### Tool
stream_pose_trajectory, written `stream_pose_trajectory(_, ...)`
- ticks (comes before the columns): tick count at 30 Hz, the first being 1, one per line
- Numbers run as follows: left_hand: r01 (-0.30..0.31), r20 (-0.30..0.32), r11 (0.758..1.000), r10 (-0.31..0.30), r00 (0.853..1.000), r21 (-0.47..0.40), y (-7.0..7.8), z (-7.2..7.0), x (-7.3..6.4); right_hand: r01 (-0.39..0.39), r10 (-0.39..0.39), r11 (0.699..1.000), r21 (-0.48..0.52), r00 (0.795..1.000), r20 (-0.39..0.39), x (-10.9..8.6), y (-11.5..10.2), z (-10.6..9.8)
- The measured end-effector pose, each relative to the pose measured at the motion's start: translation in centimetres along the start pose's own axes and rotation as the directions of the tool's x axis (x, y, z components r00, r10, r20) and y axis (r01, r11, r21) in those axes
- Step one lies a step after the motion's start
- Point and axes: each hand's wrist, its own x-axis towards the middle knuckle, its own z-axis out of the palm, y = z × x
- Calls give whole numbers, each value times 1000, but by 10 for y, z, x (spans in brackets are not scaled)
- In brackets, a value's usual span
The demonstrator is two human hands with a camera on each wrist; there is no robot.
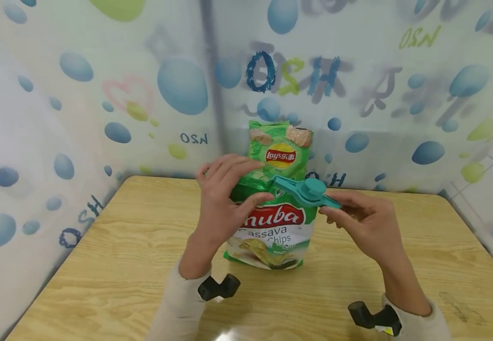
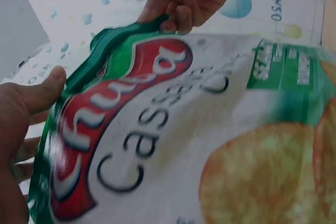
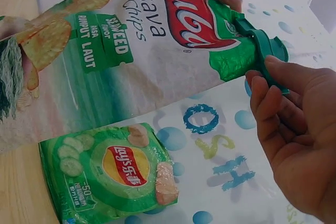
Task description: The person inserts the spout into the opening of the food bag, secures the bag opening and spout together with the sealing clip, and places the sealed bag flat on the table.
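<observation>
A green and white bag of cassava chips (image 1: 268, 239) stands upright on the table, its folded top toward the back. Across that top lies a teal bag clip (image 1: 312, 190) with a round knob, slanting down to the right; its left end meets the bag. My right hand (image 1: 368, 220) pinches the clip's right end between thumb and fingers, also seen in the right wrist view. With its thumb in front and fingers behind, my left hand (image 1: 224, 201) grips the bag's upper left corner. The left wrist view shows that thumb (image 2: 55, 80) beside the clip's end.
Behind the cassava bag stands a green bag of Lay's chips (image 1: 280, 142), partly covered by it. The wooden table (image 1: 131, 255) ends at a patterned curtain (image 1: 178, 123) at the back and sides.
</observation>
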Motion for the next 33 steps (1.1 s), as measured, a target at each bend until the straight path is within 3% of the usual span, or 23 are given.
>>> stream_pose_trajectory(4,83,11,994,-82,997,-76,-14,-10,-10,1,0,999,40,1000,-22,-2,7,1)
stream_pose_trajectory(7,193,45,963,-188,981,-189,-24,-16,-23,21,-17,997,75,999,-45,-3,12,4)
stream_pose_trajectory(11,316,141,871,-284,949,-375,-33,-24,-42,36,-28,993,108,997,-78,-2,16,6)
stream_pose_trajectory(13,348,187,815,-294,937,-464,-38,-27,-52,35,-23,990,133,996,-90,-1,18,6)
stream_pose_trajectory(16,348,210,743,-278,937,-571,-45,-28,-68,40,-20,983,180,994,-109,0,20,7)
stream_pose_trajectory(19,341,229,708,-253,940,-618,-51,-27,-83,49,-21,973,226,992,-126,0,23,9)
stream_pose_trajectory(21,377,274,717,-263,925,-586,-52,-27,-92,47,-15,969,243,991,-134,-1,25,11)
stream_pose_trajectory(24,422,337,764,-281,898,-488,-50,-29,-105,39,-5,963,265,992,-128,-5,28,16)
stream_pose_trajectory(25,421,346,782,-279,896,-460,-49,-29,-109,43,-8,960,276,992,-125,-7,29,17)
stream_pose_trajectory(28,381,326,817,-252,911,-432,-49,-28,-116,71,-37,949,307,993,-115,-12,33,20)
stream_pose_trajectory(33,306,258,842,-207,944,-443,-50,-24,-118,136,-112,937,322,989,-93,-13,39,23)
